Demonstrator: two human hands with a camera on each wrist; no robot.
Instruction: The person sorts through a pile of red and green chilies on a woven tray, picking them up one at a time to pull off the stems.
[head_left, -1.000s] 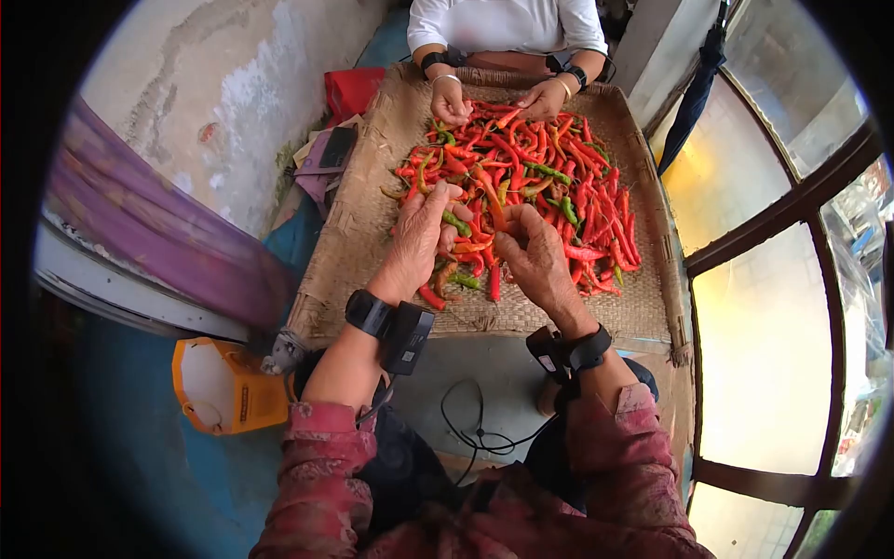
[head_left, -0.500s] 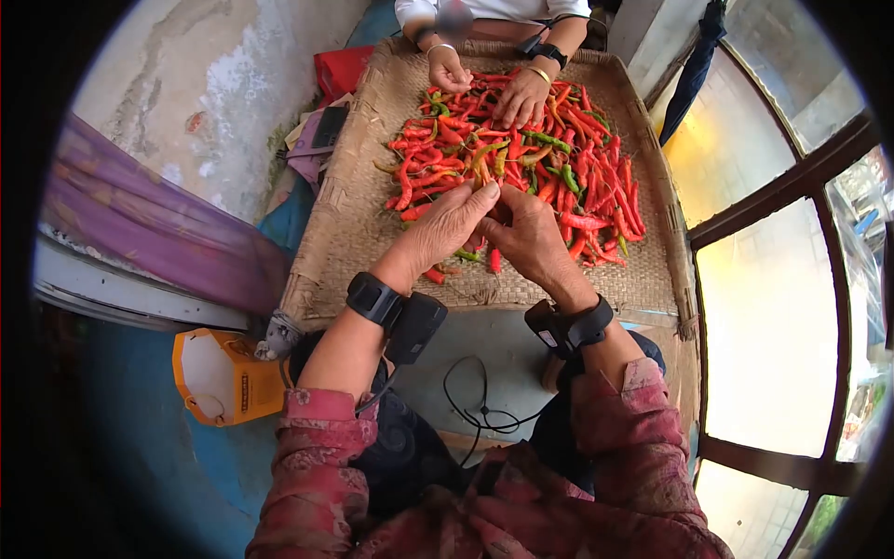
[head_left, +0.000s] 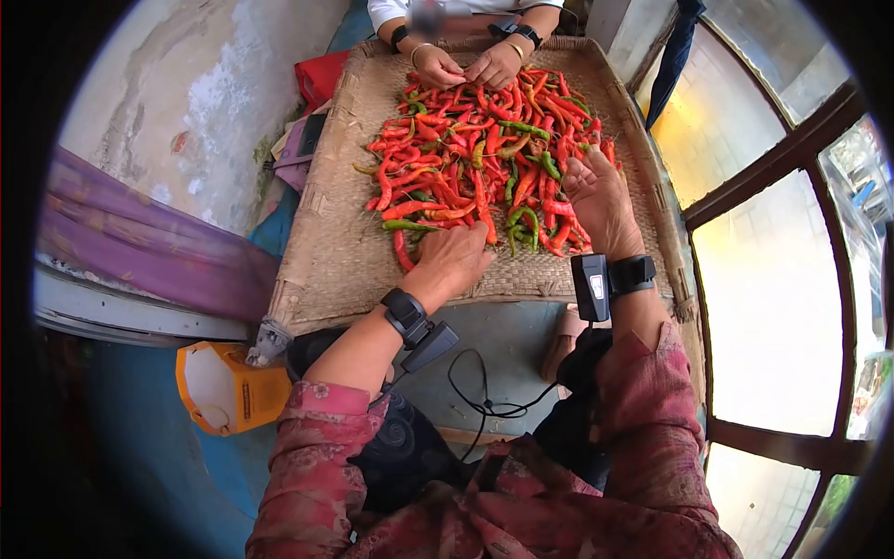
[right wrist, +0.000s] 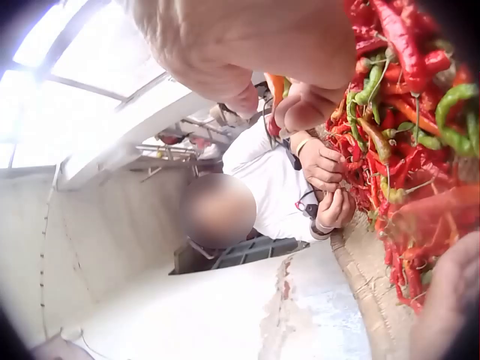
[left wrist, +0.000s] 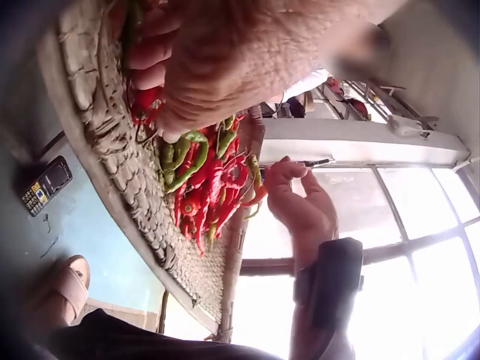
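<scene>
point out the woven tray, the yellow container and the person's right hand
flat woven straw tray (head_left: pixel 335 252), head view, on its bare left part
yellow plastic container (head_left: pixel 223 387), head view, on its front face
person's right hand (head_left: pixel 601 200), head view, on the back of the hand

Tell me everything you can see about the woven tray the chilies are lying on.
The woven tray is a large, flat, roughly rectangular mat of tan plaited fibre with a thicker raised rim, frayed at its near left corner. It lies between two people and carries a spread heap of chilies, mostly red, some green. The left hand rests at the heap's near edge; the right hand reaches over its right side.
</scene>
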